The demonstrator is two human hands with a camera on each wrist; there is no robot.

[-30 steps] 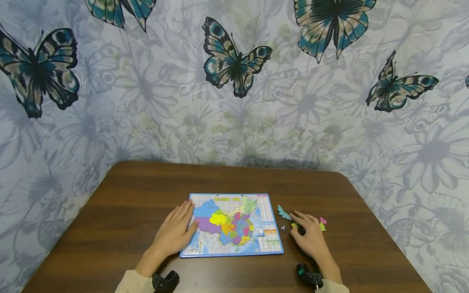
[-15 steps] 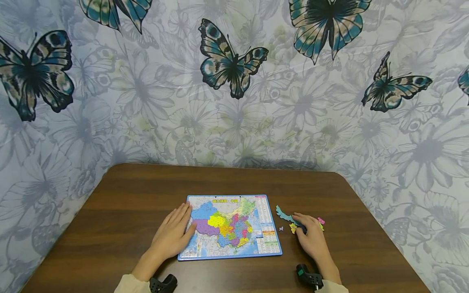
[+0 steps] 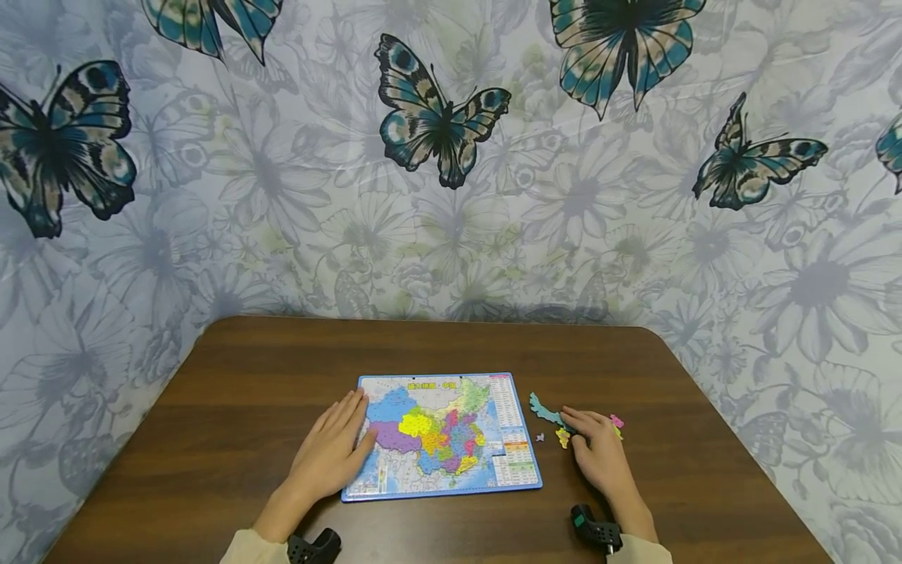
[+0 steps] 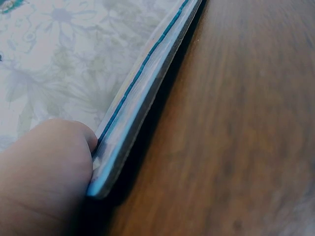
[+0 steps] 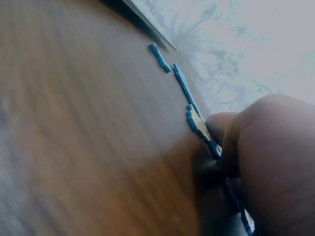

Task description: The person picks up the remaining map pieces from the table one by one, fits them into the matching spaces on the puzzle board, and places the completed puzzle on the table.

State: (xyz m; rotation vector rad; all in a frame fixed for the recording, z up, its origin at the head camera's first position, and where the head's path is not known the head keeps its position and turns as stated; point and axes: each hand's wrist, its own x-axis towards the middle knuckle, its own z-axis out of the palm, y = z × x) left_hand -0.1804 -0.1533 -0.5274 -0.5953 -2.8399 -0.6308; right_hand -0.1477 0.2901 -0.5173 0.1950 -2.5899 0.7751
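A map puzzle board (image 3: 444,486) with a blue rim lies on the table, its colored regions in the middle. My left hand (image 3: 327,450) rests along its left edge, fingers extended; the left wrist view shows a digit against the board's edge (image 4: 133,108). My right hand (image 3: 602,446) is to the right of the board, fingertips touching a long teal puzzle piece (image 3: 544,409) whose near end they cover. Beside the thumb lies a yellow puzzle piece (image 3: 563,438). A small lilac piece (image 3: 539,437) sits closer to the board. A pink piece (image 3: 617,421) shows partly behind the hand.
The brown wooden table (image 3: 176,462) has rounded far corners. Behind it hangs a cloth printed with butterflies and flowers (image 3: 479,258). Black wrist devices sit at the left wrist (image 3: 315,547) and the right wrist (image 3: 595,530).
My right hand has shifted slightly off the yellow piece, uncovering more of it and of the teal piece. The left hand stays on the board. The head view has shifted a little.
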